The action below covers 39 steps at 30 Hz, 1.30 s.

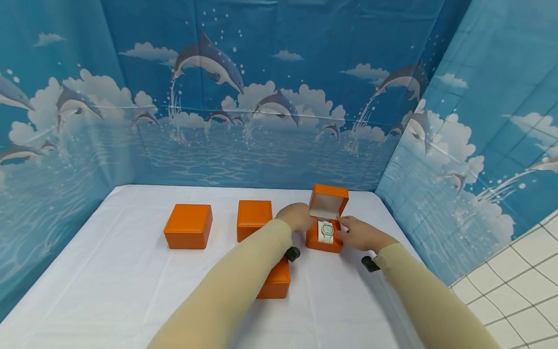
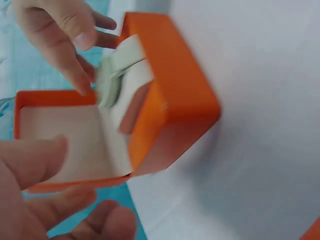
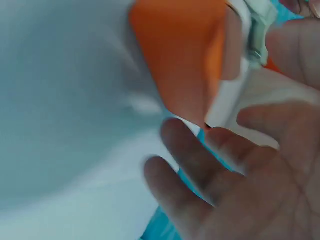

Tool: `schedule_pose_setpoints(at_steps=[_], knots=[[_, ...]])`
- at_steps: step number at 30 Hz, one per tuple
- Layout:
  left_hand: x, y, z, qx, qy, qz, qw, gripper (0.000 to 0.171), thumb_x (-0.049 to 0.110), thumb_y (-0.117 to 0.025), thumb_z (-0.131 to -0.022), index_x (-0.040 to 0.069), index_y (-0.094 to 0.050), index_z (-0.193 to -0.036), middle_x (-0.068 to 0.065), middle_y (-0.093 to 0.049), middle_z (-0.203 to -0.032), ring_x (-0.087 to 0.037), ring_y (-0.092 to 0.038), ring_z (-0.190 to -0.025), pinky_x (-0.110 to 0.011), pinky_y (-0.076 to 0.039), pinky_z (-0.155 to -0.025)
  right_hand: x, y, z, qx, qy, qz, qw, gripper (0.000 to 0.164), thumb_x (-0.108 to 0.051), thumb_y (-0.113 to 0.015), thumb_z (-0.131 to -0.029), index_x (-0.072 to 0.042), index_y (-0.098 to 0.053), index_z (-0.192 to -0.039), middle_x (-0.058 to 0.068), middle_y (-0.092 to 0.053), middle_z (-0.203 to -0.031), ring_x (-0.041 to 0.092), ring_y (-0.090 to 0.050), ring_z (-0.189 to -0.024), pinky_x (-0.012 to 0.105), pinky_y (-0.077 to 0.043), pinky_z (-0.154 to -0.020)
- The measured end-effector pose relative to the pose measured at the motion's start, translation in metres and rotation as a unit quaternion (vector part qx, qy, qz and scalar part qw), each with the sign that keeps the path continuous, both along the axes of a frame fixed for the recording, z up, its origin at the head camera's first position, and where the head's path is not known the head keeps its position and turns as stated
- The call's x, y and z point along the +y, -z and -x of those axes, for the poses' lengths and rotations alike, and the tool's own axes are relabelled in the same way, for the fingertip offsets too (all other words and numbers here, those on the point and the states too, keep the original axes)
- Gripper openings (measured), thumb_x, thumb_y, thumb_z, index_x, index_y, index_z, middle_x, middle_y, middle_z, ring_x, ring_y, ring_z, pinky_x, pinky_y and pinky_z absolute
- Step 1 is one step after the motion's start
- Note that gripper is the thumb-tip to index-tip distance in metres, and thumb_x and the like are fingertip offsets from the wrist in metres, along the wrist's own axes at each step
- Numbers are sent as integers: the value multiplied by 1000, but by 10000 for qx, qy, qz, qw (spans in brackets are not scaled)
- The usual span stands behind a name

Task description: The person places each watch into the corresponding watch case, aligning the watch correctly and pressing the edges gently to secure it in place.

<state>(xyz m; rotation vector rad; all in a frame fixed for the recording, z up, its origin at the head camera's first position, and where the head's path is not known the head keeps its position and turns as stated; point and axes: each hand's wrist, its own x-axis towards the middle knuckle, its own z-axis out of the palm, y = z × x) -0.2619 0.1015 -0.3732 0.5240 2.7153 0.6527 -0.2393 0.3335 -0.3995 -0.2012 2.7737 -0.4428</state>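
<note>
An orange watch box (image 1: 324,246) stands with its lid (image 1: 331,190) raised, showing a pale lining. Inside, a pale green wristwatch (image 1: 326,230) wraps around a cushion, its square dial facing up. At the box's left side is my left hand (image 1: 298,217); the left wrist view shows its fingers (image 2: 35,157) loosely bent beside the lid, gripping nothing. My right hand (image 1: 363,233) is at the opposite side, its fingers spread and relaxed in the right wrist view. Its thumb and index finger are close to the watch and box edge; whether they touch I cannot tell.
Three closed orange boxes are on the white-covered table (image 1: 109,271): one at the left (image 1: 188,226), one at the middle back (image 1: 254,213), and one in front (image 1: 275,280), partly hidden by my left arm. A dolphin-print curtain (image 1: 270,145) borders the back and sides.
</note>
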Motion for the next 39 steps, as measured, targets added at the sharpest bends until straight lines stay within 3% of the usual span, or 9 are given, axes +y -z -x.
schedule_pose_setpoints(at_steps=[3,6,8,9,12,15,24,30,39], knots=[[-6,-9,5,61,-374,-600,9975,49,45,-59,-107,6,-64,-137,-9,-71,-120,-23,-69,-103,-39,-58,-91,7,-12,5,682,421,188,9966,57,-36,-45,-112,5,-49,-152,30,-57,-148,46,-59,-130,60,-51,-109],[-7,-15,13,102,-492,-1005,9937,74,55,-56,-106,9,-41,-162,-9,-51,-161,-28,-57,-141,-48,-49,-116,8,-26,9,1176,1216,566,9840,51,-39,-40,-114,5,-63,-126,26,-67,-108,41,-65,-99,49,-58,-83],[-5,-18,17,46,-488,-1264,9908,79,59,-53,-106,11,-32,-166,-9,-39,-169,-30,-47,-150,-52,-42,-122,6,-34,13,1361,1576,875,9742,56,-45,-36,-114,4,-62,-125,25,-65,-105,41,-63,-95,49,-55,-77],[-4,-18,18,-8,-477,-1401,9890,81,59,-53,-106,12,-30,-167,-9,-37,-170,-30,-45,-152,-53,-40,-123,4,-38,15,1344,1691,1004,9712,60,-48,-34,-114,4,-59,-131,27,-64,-111,43,-63,-100,51,-55,-80],[1,-20,21,-202,-380,-1679,9849,82,61,-51,-106,15,-27,-168,-8,-34,-172,-29,-42,-155,-53,-38,-125,-1,-45,22,1194,1659,1228,9712,75,-56,-26,-113,1,-36,-161,31,-51,-150,49,-57,-130,62,-52,-105],[6,-19,21,-441,-327,-1766,9827,84,64,-51,-105,19,-23,-170,-4,-33,-173,-26,-39,-156,-52,-37,-126,-5,-48,28,977,1514,1198,9763,74,-55,-24,-114,-4,-23,-167,28,-39,-164,48,-48,-144,63,-43,-117],[9,-18,17,-302,-381,-1974,9791,74,54,-50,-109,19,-24,-169,-4,-36,-171,-27,-41,-155,-52,-37,-125,-5,-46,26,898,1601,1416,9728,60,-38,-40,-115,-9,-29,-167,27,-56,-151,41,-62,-127,49,-59,-96],[9,-15,20,28,-340,-1741,9841,64,50,-45,-112,22,-30,-168,-2,-42,-168,-24,-47,-151,-48,-42,-123,-2,-44,25,827,1559,1589,9714,62,-40,-43,-114,-9,-29,-167,26,-56,-150,40,-63,-127,49,-58,-97],[5,-13,20,161,-534,-1996,9783,51,41,-47,-113,26,-43,-162,-3,-62,-151,-23,-67,-124,-44,-56,-105,2,-41,23,653,1524,1860,9685,63,-41,-45,-114,-10,-30,-167,25,-55,-153,41,-62,-129,48,-58,-101]])
